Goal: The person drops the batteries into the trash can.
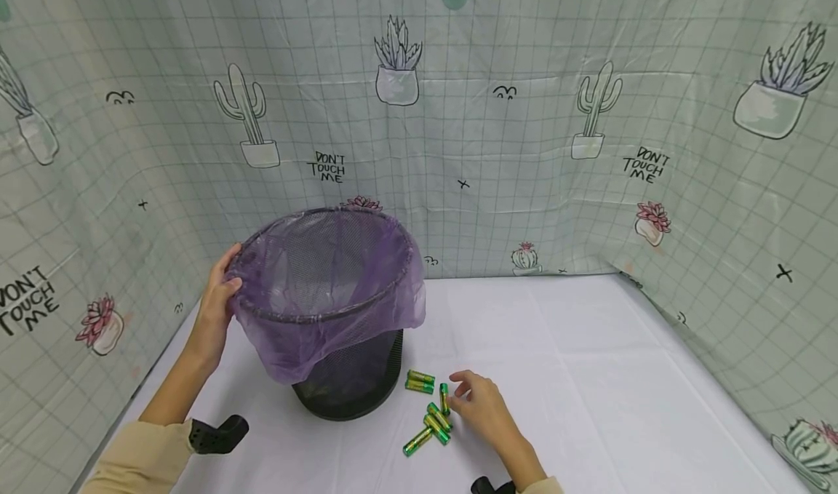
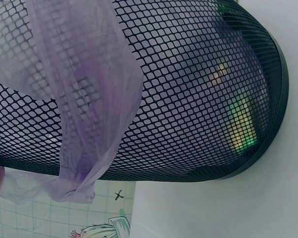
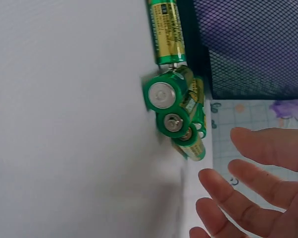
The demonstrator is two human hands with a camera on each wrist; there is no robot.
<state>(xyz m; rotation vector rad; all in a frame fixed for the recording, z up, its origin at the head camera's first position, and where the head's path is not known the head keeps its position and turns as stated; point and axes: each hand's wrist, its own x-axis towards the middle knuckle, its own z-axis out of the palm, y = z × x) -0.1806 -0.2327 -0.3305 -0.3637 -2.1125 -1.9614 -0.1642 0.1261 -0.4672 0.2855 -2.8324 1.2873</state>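
Observation:
A black mesh wastebasket (image 1: 356,377) stands left of centre, lined with a thin purple plastic bag (image 1: 288,341) folded over its rim. My left hand (image 1: 216,297) grips the rim and bag at the left side. Through the mesh in the left wrist view, a green and yellow battery (image 2: 242,124) shows near the bottom. Several green and gold batteries (image 1: 439,417) lie loosely grouped on the table right of the basket. Just right of them, my right hand (image 1: 483,407) hovers with fingers loosely bent and apart, holding nothing; the right wrist view shows the battery ends (image 3: 161,95) beside it.
A white cloth covers the table (image 1: 556,377). Behind and at both sides hangs a pale green gridded curtain (image 1: 458,137) printed with cacti. Black wrist devices (image 1: 219,436) sit at both sleeves.

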